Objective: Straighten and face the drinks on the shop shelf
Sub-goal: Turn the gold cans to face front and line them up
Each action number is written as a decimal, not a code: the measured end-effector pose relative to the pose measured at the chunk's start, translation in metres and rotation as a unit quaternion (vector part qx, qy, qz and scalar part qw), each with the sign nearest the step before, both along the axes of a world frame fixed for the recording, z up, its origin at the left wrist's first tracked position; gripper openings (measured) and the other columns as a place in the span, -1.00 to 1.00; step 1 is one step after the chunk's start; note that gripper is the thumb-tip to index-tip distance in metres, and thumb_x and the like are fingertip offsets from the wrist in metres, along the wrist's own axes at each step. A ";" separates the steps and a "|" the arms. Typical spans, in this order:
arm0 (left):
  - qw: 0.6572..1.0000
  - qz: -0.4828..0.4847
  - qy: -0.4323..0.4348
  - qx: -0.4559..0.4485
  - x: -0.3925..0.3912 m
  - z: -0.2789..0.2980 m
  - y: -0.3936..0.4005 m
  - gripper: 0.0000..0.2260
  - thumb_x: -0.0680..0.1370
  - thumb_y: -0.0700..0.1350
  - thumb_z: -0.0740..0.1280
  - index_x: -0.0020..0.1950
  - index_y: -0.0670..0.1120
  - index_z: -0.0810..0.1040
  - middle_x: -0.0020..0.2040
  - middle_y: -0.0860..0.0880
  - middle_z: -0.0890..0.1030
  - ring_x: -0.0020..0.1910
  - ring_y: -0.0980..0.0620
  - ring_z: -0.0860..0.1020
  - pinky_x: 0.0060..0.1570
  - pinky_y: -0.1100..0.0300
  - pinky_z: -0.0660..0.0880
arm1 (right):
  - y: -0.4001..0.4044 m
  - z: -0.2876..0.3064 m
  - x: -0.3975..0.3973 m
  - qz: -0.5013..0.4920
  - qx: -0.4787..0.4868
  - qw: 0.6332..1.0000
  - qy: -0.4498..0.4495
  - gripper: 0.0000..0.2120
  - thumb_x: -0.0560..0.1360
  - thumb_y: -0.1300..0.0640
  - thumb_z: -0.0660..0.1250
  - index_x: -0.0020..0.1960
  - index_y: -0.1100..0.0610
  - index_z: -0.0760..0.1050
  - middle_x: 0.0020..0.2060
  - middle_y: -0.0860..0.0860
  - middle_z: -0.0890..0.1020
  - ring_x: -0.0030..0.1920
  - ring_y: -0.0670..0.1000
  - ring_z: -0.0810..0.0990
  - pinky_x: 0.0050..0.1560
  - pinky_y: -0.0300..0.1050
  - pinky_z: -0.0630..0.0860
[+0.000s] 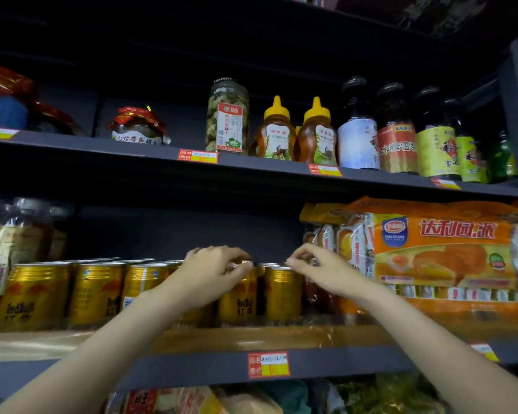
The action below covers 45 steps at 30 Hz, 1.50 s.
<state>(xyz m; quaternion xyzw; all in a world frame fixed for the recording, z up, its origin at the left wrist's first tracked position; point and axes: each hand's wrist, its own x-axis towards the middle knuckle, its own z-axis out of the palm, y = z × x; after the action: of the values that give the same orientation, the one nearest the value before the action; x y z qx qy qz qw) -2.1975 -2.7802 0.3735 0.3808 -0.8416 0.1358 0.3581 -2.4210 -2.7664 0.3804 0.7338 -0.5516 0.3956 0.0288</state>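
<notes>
Gold drink cans (102, 291) stand in a row on the middle shelf (192, 367), several deep, running from far left to just beside a snack-cake pack (440, 252) on the right. Front labels mostly face out; the two rightmost front cans look turned a little off square, though blur makes this hard to judge.

Handling, as a judgement: full metal cans, stiff-walled and fairly heavy for their size, smooth-sided and likely a bit slippery. Not fragile, but they would dent if knocked off. The shelf base looks glossy, so they should slide and twist easily. Best hold is the top rim with fingertips for rotating, or round the body for shifting.

Left hand (219, 268): fingers curled down over the top of a front-row can (240, 303), fingertips pinching its rim, wrist over the neighbouring can.

Right hand (311, 265): fingers bent, fingertips gathered just above and behind the rightmost front can (283, 294). They seem to touch the rim of that can or the one behind it; I cannot tell which, nor whether it has a firm hold.

Upper shelf carries a tall jar (228, 115), honey bottles (296, 132) and dark sauce bottles (401, 132).
</notes>
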 end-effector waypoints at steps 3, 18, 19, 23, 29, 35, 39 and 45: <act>0.995 -0.023 -0.057 0.073 -0.023 0.017 0.001 -0.45 0.52 0.25 0.15 0.47 0.10 0.21 0.43 0.03 0.33 0.40 0.05 0.30 0.36 0.14 0.26 | -0.016 0.025 -0.025 -0.035 -0.047 0.998 0.030 -0.79 0.62 0.06 0.15 0.21 0.04 0.43 0.19 0.06 0.53 -0.10 -0.09 0.49 -0.15 -0.24 0.38; 0.932 0.125 -0.219 0.260 -0.070 0.039 -0.009 -0.42 0.45 0.21 0.33 0.43 0.19 0.23 0.29 0.08 0.46 0.25 0.04 0.44 0.30 0.02 0.36 | -0.158 0.037 -0.041 -0.093 0.202 0.948 0.228 -0.21 0.47 0.05 0.40 0.55 0.08 0.02 0.52 0.08 0.13 0.46 0.14 0.22 0.41 0.00 0.27; 0.932 0.121 -0.212 0.267 -0.070 0.039 -0.008 -0.42 0.46 0.20 0.33 0.43 0.19 0.22 0.29 0.08 0.46 0.24 0.05 0.44 0.30 0.03 0.36 | -0.164 0.036 -0.041 -0.095 0.208 0.943 0.240 -0.21 0.48 0.03 0.40 0.55 0.06 0.02 0.52 0.07 0.13 0.46 0.14 0.21 0.41 0.02 0.27; 0.933 0.127 -0.203 0.267 -0.070 0.037 -0.004 -0.41 0.48 0.19 0.31 0.45 0.19 0.17 0.34 0.09 0.40 0.31 0.04 0.39 0.32 0.08 0.32 | -0.179 0.035 -0.039 -0.128 0.214 0.929 0.275 -0.29 0.49 0.02 0.38 0.52 0.03 0.11 0.49 0.08 0.22 0.39 0.17 0.32 0.34 0.10 0.37; 0.934 0.115 -0.194 0.276 -0.071 0.034 -0.001 -0.42 0.49 0.15 0.31 0.45 0.18 0.16 0.35 0.08 0.40 0.31 0.06 0.38 0.26 0.16 0.31 | -0.153 0.043 -0.026 -0.122 0.188 0.927 0.300 -0.52 0.53 0.22 0.29 0.43 0.19 0.29 0.38 0.11 0.36 0.27 0.12 0.45 0.16 -0.06 0.45; 0.939 0.082 -0.162 0.292 -0.068 0.031 -0.007 -0.48 0.47 0.13 0.35 0.39 0.16 0.27 0.09 0.14 0.50 0.09 0.12 0.48 0.17 0.13 0.40 | -0.073 0.058 -0.021 -0.111 0.193 0.901 0.372 -0.54 0.52 0.29 0.29 0.40 0.16 0.31 0.34 0.11 0.37 -0.06 0.03 0.44 -0.39 -0.26 0.40; 0.946 0.089 -0.160 0.267 -0.068 0.028 -0.009 -0.43 0.45 0.15 0.36 0.42 0.13 0.26 0.20 0.05 0.52 0.17 0.03 0.50 0.24 0.05 0.41 | -0.007 0.061 -0.035 -0.025 0.241 0.934 0.263 -0.52 0.45 0.21 0.44 0.31 0.05 0.38 0.08 -0.02 0.41 -0.07 0.00 0.49 -0.20 -0.17 0.53; 0.981 0.111 -0.136 0.083 -0.059 0.009 -0.004 -0.40 0.43 0.24 0.33 0.42 0.08 0.29 0.27 0.06 0.49 0.23 0.06 0.45 0.19 0.12 0.42 | 0.036 0.038 -0.050 0.051 0.243 0.965 0.087 -0.60 0.47 0.13 0.41 0.26 -0.03 0.37 0.06 -0.08 0.38 -0.04 -0.08 0.45 -0.20 -0.23 0.47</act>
<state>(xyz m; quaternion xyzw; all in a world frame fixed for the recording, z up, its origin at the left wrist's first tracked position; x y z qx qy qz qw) -2.2561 -2.7841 0.3829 0.4780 -0.8434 0.1546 0.1906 -2.4713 -2.7309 0.4184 0.7774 -0.5885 0.1852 -0.1223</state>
